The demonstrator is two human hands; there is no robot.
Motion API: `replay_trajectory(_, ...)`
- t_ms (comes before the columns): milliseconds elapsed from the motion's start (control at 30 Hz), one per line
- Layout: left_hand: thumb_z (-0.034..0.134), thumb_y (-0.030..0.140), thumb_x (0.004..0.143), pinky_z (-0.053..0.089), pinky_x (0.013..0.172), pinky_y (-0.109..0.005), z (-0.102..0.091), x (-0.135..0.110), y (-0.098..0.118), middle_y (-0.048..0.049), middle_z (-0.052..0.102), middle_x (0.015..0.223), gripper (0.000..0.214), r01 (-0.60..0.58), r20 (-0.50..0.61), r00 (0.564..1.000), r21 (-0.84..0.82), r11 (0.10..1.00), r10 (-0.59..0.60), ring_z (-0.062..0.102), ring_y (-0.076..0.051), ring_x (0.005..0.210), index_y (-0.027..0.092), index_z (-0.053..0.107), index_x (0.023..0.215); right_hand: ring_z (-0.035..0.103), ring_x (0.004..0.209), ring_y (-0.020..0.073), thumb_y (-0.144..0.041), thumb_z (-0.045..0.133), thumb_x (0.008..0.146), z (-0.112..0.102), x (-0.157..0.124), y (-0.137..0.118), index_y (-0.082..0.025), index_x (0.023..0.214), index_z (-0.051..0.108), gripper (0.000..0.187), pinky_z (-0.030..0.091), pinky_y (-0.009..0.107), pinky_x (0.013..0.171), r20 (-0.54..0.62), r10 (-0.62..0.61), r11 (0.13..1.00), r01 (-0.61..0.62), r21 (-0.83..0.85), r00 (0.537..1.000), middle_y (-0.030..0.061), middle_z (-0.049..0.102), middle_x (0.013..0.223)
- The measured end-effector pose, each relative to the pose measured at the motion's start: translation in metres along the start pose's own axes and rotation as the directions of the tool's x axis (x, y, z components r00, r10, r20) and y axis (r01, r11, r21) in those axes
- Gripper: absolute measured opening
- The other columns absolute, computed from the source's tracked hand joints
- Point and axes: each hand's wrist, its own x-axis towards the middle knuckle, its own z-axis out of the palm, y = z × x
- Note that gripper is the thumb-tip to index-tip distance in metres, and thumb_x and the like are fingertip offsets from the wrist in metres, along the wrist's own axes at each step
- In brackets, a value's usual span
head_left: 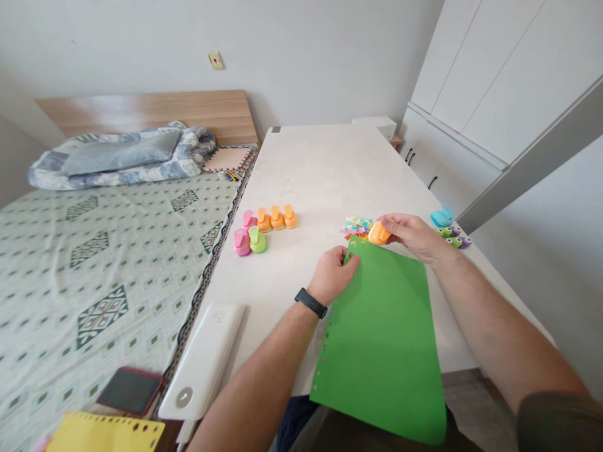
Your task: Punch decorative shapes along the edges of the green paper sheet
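Note:
A green foam sheet [384, 339] lies across the near edge of the white table [320, 169], with small shapes punched out along its left edge. My left hand [333, 274], a black band on its wrist, pinches the sheet's far left corner. My right hand [414, 235] is closed around an orange craft punch [378, 233] set on the sheet's far edge. Just beyond the punch lies a small heap of coloured cut-out shapes [357, 226].
Several pink, green and orange punches [264, 227] stand in a group mid-table. Blue, green and purple punches [449, 230] sit at the right edge. A white device [205, 361] lies near left. A bed [94, 251] with a phone [130, 390] and yellow sheet [106, 434] flanks the table.

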Motion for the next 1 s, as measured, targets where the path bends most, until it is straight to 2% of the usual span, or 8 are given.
replay_trajectory(200,0.059,0.045,0.088,0.026,0.051,-0.023,0.000,-0.001,-0.001,0.0037,0.051,0.063,0.029,-0.012,0.006,1.000,-0.007,1.000,0.012,0.041,-0.009,0.056,0.018,0.058,0.078,0.071,0.086,0.0211,-0.060,0.077,0.080,0.004,-0.001,0.001,-0.023,0.109,0.076,0.046,0.057,0.034,0.077,-0.034,0.010,1.000,-0.009,0.016,0.999,0.0087,0.078,0.103)
replay_trajectory(367,0.060,0.045,0.088,0.026,0.051,-0.022,0.000,-0.001,0.000,0.0039,0.051,0.064,0.029,-0.012,0.000,1.000,-0.020,1.000,0.012,0.041,-0.009,0.057,0.018,0.058,0.078,0.071,0.086,0.0213,-0.060,0.077,0.080,0.007,-0.002,0.000,-0.024,0.108,0.076,0.046,0.056,0.034,0.078,0.034,0.051,0.998,-0.052,0.036,0.998,0.0082,0.078,0.103)
replay_trajectory(567,0.059,0.045,0.089,0.027,0.052,-0.023,0.000,-0.001,0.000,0.0029,0.053,0.067,0.029,-0.017,-0.005,1.000,-0.008,1.000,0.017,0.043,-0.010,0.059,0.017,0.060,0.082,0.071,0.089,0.0214,-0.062,0.076,0.081,0.010,-0.006,-0.002,-0.022,0.105,0.077,0.046,0.055,0.034,0.083,0.094,0.060,0.998,-0.059,-0.018,0.994,0.0075,0.078,0.100)
replay_trajectory(1000,0.059,0.047,0.089,0.026,0.052,-0.022,0.003,0.001,-0.006,0.0034,0.054,0.066,0.030,-0.029,-0.013,1.000,-0.023,0.999,0.029,0.042,-0.009,0.058,0.018,0.061,0.082,0.069,0.080,0.0191,-0.059,0.077,0.081,0.018,-0.015,-0.011,-0.020,0.103,0.075,0.044,0.054,0.032,0.074,0.157,0.080,0.997,-0.078,-0.023,0.984,0.0067,0.078,0.095)
